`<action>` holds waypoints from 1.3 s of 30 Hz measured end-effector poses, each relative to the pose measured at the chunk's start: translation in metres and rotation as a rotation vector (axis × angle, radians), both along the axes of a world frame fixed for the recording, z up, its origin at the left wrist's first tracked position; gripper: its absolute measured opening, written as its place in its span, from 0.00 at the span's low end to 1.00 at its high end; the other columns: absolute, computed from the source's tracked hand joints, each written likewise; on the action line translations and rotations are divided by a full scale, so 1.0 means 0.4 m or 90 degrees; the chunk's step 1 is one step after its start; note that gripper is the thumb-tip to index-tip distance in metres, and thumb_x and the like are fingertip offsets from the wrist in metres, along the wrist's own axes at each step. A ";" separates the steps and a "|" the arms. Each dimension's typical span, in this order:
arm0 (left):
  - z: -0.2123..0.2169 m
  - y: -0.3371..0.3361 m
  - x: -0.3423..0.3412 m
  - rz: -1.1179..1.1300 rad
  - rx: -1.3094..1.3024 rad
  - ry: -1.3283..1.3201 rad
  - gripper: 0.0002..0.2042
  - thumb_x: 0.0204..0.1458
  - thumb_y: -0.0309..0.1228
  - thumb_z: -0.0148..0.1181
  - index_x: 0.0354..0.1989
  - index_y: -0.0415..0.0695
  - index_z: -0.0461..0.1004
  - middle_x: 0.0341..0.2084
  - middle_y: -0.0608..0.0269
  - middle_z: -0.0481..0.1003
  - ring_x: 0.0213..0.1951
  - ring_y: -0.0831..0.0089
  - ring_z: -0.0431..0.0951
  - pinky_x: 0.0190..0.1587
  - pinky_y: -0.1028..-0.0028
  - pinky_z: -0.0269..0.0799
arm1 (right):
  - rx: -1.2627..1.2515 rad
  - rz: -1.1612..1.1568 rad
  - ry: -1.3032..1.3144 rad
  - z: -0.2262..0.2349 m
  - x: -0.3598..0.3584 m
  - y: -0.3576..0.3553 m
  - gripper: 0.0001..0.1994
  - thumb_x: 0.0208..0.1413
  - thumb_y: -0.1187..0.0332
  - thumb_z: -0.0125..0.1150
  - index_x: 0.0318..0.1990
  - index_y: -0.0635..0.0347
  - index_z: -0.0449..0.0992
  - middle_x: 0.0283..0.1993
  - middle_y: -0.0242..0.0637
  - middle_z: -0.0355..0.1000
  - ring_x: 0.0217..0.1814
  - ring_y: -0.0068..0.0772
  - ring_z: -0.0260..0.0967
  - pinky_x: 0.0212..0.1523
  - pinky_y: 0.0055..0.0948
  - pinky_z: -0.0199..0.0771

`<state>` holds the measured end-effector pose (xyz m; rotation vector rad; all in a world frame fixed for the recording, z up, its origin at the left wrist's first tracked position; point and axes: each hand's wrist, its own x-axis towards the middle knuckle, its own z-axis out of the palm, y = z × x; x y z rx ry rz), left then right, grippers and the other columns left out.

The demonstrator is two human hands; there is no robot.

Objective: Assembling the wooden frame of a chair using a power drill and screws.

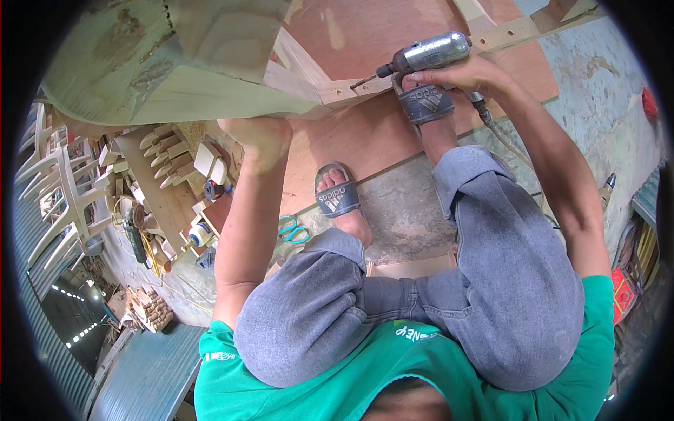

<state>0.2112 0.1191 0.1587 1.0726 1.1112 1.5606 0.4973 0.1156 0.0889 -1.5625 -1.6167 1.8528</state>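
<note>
In my right hand (467,74) is a silver air drill (432,53), my fingers closed round its grip. Its thin bit points left, the tip at a pale wooden rail (347,91) with small holes; whether it enters the wood I cannot tell. An air hose (502,130) trails from the drill's handle. My left hand (258,137) is against the lower edge of a large pale wooden piece (217,91) at the upper left, which appears joined to the rail. The wood hides the fingers of that hand.
A reddish plywood sheet (351,144) lies under the frame and my sandalled feet. Teal-handled scissors (293,230) lie by my left foot. On the left are a glue bottle (199,234), an angle grinder (133,231), cut wooden pieces (167,158) and pale curved chair frames (67,182).
</note>
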 end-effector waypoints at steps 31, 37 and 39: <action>0.683 0.046 0.289 -0.139 0.468 0.595 0.13 0.55 0.32 0.51 0.39 0.36 0.77 0.35 0.60 0.78 0.37 0.69 0.77 0.40 0.72 0.71 | -0.107 -0.155 0.142 0.051 0.139 -0.010 0.26 0.51 0.44 0.60 0.43 0.60 0.71 0.27 0.34 0.72 0.19 0.21 0.67 0.18 0.19 0.64; 0.652 0.201 0.631 -0.409 0.374 1.113 0.26 0.51 0.49 0.52 0.43 0.34 0.74 0.38 0.50 0.77 0.38 0.57 0.79 0.43 0.65 0.73 | 0.045 -0.378 0.144 0.122 0.221 -0.292 0.20 0.53 0.52 0.61 0.41 0.60 0.73 0.26 0.35 0.73 0.20 0.22 0.67 0.19 0.24 0.65; 0.661 0.188 0.654 -0.447 0.270 1.236 0.32 0.46 0.57 0.51 0.40 0.35 0.76 0.36 0.46 0.77 0.39 0.52 0.78 0.41 0.62 0.74 | 0.024 -0.442 0.131 0.148 0.224 -0.419 0.19 0.54 0.53 0.59 0.42 0.60 0.73 0.27 0.33 0.73 0.21 0.21 0.67 0.20 0.23 0.66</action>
